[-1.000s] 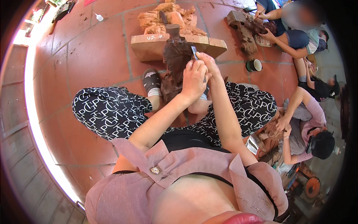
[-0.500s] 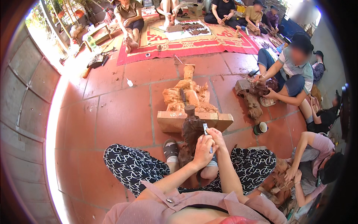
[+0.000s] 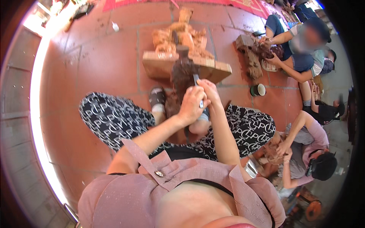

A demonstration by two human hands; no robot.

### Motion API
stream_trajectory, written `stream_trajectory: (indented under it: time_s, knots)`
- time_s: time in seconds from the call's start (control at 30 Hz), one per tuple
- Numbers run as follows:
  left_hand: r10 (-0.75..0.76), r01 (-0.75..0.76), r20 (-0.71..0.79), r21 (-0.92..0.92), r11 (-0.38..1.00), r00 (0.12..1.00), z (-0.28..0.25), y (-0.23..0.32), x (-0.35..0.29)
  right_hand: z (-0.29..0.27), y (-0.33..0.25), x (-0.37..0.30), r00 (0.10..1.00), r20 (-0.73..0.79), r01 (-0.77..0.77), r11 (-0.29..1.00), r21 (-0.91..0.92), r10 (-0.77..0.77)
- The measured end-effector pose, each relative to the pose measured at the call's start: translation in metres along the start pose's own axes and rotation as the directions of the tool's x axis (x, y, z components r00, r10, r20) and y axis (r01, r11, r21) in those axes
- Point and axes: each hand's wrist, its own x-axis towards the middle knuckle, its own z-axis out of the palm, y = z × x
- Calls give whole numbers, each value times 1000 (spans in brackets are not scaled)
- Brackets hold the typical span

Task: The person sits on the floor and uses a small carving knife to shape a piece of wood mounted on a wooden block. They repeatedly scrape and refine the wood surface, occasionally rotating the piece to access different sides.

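Note:
A dark brown carved wooden figure (image 3: pixel 183 72) stands between my legs. My left hand (image 3: pixel 192 104) is closed round the handle of a carving chisel (image 3: pixel 196 79), its flat metal blade pointing up and away from me against the figure's right side. My right hand (image 3: pixel 209 90) is closed on the same tool beside the left, with the fingers near the blade. Where the blade's edge meets the wood is too blurred to make out. Just beyond the dark figure, a lighter orange wooden statue (image 3: pixel 186 36) sits on a thick wooden base (image 3: pixel 159 62).
To the right, a co-worker (image 3: pixel 300 45) handles a dark carving (image 3: pixel 247 57); a cup (image 3: pixel 258 90) stands nearer. Another person (image 3: pixel 310 133) at lower right holds a brown carving (image 3: pixel 270 151). A red mat (image 3: pixel 235 3) lies at the far edge. Metal panels (image 3: pixel 17 114) line the left.
My view has tilted down, so the statue, hands and co-workers sit higher in it and the people at the back are mostly out of sight. Both hands keep hold of the chisel at the dark figure.

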Motion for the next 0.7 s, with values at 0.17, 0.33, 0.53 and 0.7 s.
stream_trajectory:
  time_s: [0.17, 0.33, 0.53, 0.7]
  knots:
    - [82, -86, -74, -45, 995, 994, -3, -11, 14, 11, -16, 10, 999, 19, 45, 985, 167, -49]
    - [-66, 97, 103, -334, 938, 993, -19, -8, -17, 5, 9, -19, 994, -12, -104, 967, 234, 110]
    - [-572, 608, 368, -732, 307, 733, -36, -35, -36, 8, 8, -36, 990, -121, -59, 986, 155, 78]
    - [-531, 739, 581, -659, 137, 617, -30, -28, -30, 22, 17, -25, 984, -25, 171, 970, -170, -178]
